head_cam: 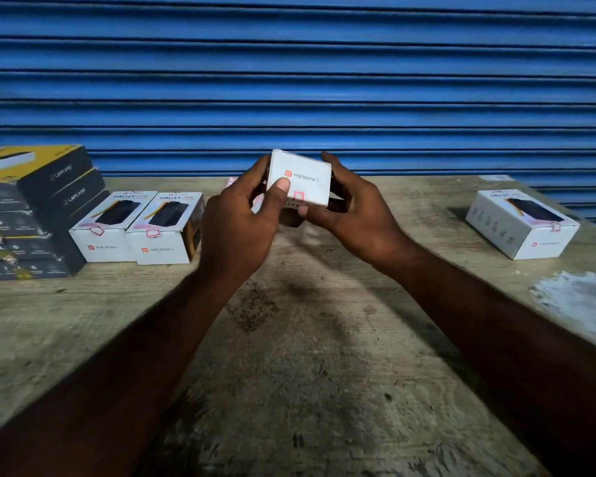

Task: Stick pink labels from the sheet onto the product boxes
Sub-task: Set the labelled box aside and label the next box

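I hold a white Portronics product box (307, 173) in the air above the table's far middle, its end face turned toward me. My left hand (241, 225) grips its left side, thumb pressed on the face. My right hand (355, 211) grips its right side and underside. A small pink label (299, 195) sits at the bottom edge of that face. The pink label sheet (232, 182) peeks out behind my left hand, mostly hidden.
Two white Portronics boxes (112, 232) (167, 232) with pink labels stand at the left, next to a stack of dark and yellow Lapcare boxes (31, 208). Another labelled white box (523, 223) lies at the right. A blue shutter (296, 80) stands behind the worn table (289, 339).
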{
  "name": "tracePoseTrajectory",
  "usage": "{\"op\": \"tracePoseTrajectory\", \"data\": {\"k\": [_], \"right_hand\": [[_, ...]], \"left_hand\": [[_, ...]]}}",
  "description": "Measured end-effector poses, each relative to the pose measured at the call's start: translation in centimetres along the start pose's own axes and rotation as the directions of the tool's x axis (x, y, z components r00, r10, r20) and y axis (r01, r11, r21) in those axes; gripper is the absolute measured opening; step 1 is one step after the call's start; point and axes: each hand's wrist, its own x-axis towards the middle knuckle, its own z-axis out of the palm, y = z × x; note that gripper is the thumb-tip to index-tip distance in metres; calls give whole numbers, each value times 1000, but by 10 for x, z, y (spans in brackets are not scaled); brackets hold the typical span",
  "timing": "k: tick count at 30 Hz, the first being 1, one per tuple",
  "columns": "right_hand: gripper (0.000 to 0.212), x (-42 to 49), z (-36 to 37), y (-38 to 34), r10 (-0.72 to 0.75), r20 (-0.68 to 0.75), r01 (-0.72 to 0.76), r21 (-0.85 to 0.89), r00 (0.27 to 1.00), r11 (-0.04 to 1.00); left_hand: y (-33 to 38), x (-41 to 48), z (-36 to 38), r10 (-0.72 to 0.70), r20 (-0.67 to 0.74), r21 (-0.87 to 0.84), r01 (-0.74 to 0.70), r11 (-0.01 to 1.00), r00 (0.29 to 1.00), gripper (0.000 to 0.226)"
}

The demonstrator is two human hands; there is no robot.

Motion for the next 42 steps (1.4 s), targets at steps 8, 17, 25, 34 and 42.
{"op": "tracePoseTrajectory", "data": {"k": [8, 17, 25, 34, 42], "right_hand": [[47, 0, -7, -8, -19, -78, 26, 92, 997, 995], [31, 4, -10, -5, 85, -100, -64, 194, 991, 979], [26, 5, -8, -4, 138, -64, -124, 194, 988, 973], [44, 7, -9, -1, 235, -102, -183, 365, 967, 913], [36, 7, -5, -1, 300, -116, -209, 487, 947, 848]], "left_hand": [[0, -3, 4, -24, 46, -142, 30, 989, 999, 43], [-7, -5, 10, -41, 118, -260, 71, 963, 992, 49], [-8, -5, 13, -78, 153, -263, 117, 958, 985, 50], [-11, -3, 11, -150, 111, -194, 170, 966, 982, 35], [-7, -3, 15, -330, 5, -227, 322, 919, 944, 69]]}}
